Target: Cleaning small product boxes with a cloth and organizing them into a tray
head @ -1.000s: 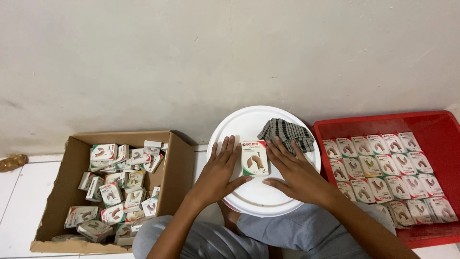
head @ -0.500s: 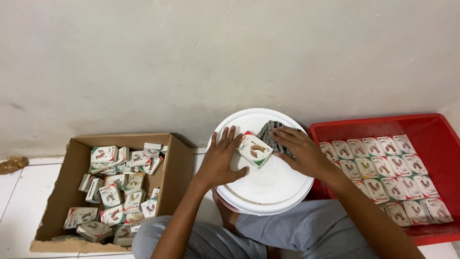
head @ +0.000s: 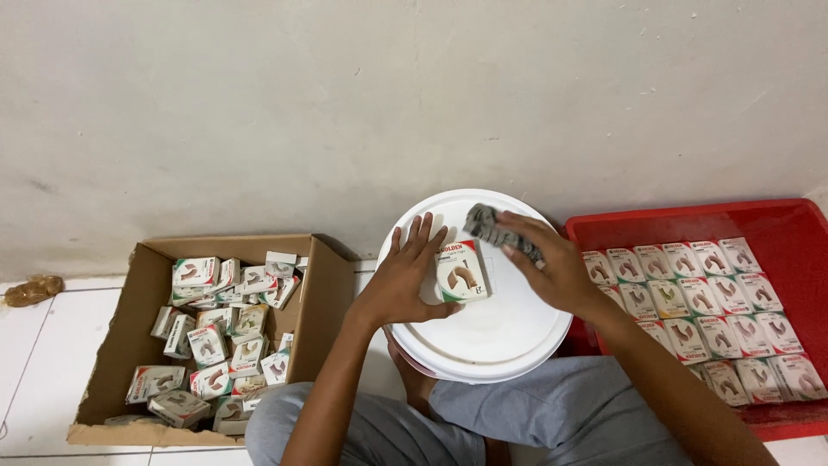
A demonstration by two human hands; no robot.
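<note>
Nearest us, grey-trousered knees (head: pixel 448 423) sit under a white round lid (head: pixel 509 332) that serves as our work surface, resting over the lap. On it our left hand (head: pixel 405 280) holds a small box (head: pixel 462 272) with a picture of a tan curved fitting, fingers spread and curled round its left edge, thumb under the near side; the box sits just off the lid's centre, tipped up a little toward us. A second ago it lay flat between both hands; half a second ago it was turned askew, and now it faces us squarely again. Our right hand (head: pixel 552 267) has lifted the checked cloth (head: pixel 500 229) off the far side of the lid and now grips it bunched in clenched fingers, just above and right of the box, close but not clearly touching. We read that as the cloth being brought to the box, a wipe about to start, though that is a judgement. To the left, on the tiled floor (head: pixel 34 362), a cardboard carton (head: pixel 328 285) holds a loose jumble of the same boxes. To the right, a red tray (head: pixel 776 229) carries neat rows of them laid flat. Farthest off, a bare grey wall (head: pixel 345 103), and a brown scrap (head: pixel 30 291) at its foot on the far left.
</note>
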